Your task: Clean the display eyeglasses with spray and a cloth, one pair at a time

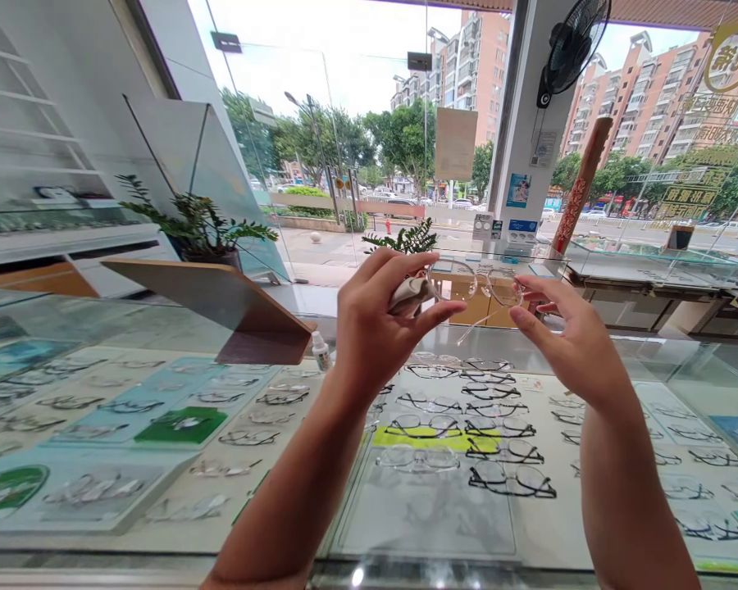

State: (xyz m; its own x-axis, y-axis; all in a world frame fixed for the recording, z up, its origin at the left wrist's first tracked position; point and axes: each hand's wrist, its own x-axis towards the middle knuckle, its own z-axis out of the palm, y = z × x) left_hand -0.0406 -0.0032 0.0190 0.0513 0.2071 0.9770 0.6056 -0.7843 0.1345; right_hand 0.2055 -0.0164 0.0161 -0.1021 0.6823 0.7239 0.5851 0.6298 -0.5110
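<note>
Clear-framed eyeglasses (481, 284) are held up in front of me, above the glass display counter. My left hand (394, 307) grips their left rim between thumb and fingers and also has a light-coloured cloth (409, 295) bunched in its palm. At the other rim, the thumb and fingers of my right hand (557, 328) pinch the frame's edge. One temple arm hangs down below the lenses. Beneath my hands, rows of glasses (501, 430) lie in the counter.
A small white bottle (321, 352) stands left of my left forearm, beside a tilted wooden-edged mirror or board (221, 295). Potted plants (206, 229) rise behind. More eyeglasses (129, 406) lie under glass on both sides. A wall fan (578, 45) hangs at the upper right.
</note>
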